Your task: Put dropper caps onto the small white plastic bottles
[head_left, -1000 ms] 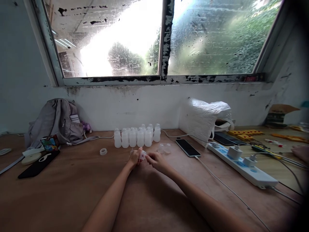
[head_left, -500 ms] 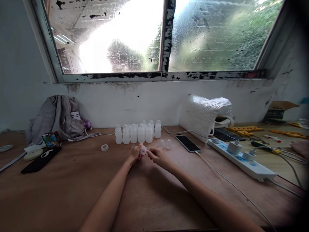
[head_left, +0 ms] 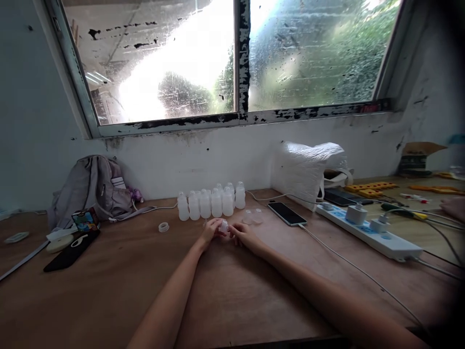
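Above the wooden table, my left hand [head_left: 211, 231] grips a small translucent bottle cap [head_left: 224, 226], which is partly covered by the fingers. My right hand [head_left: 244, 233] pinches at the cap's right side with curled fingers; the exact contact is too small to see. Just behind the hands stand several frosted white baby bottles [head_left: 205, 206] in close rows, with clear tops on them. To the right of the hands lie a few clear plastic caps [head_left: 250, 217]. A pale ring [head_left: 163, 227] rests on the table to the left.
A phone [head_left: 286, 213] on a charging cable and a white power strip [head_left: 368, 232] lie to the right, before a silvery bag [head_left: 305, 169]. At the left are a grey backpack [head_left: 94, 189] and a black case [head_left: 70, 252]. Part of another person's hand [head_left: 453, 207] shows far right.
The view has tilted and shifted slightly. Both hands remain together at the cap, which has turned between the fingers; my right fingers have curled closer beside it.
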The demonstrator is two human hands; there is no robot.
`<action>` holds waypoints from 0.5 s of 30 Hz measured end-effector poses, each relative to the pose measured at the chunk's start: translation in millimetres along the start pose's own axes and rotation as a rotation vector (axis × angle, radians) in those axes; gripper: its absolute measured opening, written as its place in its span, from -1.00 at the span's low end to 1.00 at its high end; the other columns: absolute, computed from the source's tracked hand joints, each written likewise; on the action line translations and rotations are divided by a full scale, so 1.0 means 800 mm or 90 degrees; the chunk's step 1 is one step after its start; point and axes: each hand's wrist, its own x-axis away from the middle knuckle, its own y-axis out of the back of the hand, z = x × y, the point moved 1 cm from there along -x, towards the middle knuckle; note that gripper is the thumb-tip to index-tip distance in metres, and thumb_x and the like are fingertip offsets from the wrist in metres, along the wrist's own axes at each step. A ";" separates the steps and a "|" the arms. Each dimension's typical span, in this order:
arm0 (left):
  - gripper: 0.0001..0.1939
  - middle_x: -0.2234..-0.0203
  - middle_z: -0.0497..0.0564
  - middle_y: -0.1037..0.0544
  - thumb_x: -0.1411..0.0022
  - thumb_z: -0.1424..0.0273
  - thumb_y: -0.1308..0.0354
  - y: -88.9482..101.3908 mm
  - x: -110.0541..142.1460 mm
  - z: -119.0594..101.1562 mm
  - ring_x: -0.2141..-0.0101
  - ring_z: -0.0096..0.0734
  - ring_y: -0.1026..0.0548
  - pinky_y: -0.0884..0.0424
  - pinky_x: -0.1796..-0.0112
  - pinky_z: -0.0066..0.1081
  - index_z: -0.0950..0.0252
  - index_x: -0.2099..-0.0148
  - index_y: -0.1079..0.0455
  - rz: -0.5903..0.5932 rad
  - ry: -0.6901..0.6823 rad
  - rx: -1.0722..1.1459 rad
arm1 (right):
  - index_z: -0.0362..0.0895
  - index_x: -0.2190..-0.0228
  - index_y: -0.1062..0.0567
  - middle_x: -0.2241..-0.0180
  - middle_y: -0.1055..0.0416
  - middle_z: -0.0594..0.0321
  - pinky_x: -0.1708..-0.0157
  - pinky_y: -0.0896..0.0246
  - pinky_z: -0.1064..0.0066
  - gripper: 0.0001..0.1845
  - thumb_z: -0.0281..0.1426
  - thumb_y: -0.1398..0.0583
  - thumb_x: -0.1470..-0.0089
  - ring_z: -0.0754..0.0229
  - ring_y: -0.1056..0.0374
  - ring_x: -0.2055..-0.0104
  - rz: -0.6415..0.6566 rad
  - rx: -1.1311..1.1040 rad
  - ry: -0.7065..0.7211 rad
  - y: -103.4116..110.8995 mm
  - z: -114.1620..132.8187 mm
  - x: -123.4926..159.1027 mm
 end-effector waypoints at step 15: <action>-0.82 0.42 0.01 -0.47 0.02 0.45 -0.10 -0.003 -0.006 0.017 0.47 -0.50 -0.42 -0.37 0.46 -0.53 0.35 0.29 -0.39 -0.077 -0.148 -0.204 | -0.13 0.36 -0.36 0.49 -0.37 0.26 0.44 -0.09 0.48 -0.83 -0.38 -0.04 0.04 0.25 -0.28 0.43 -0.200 0.450 0.144 -0.007 0.009 0.004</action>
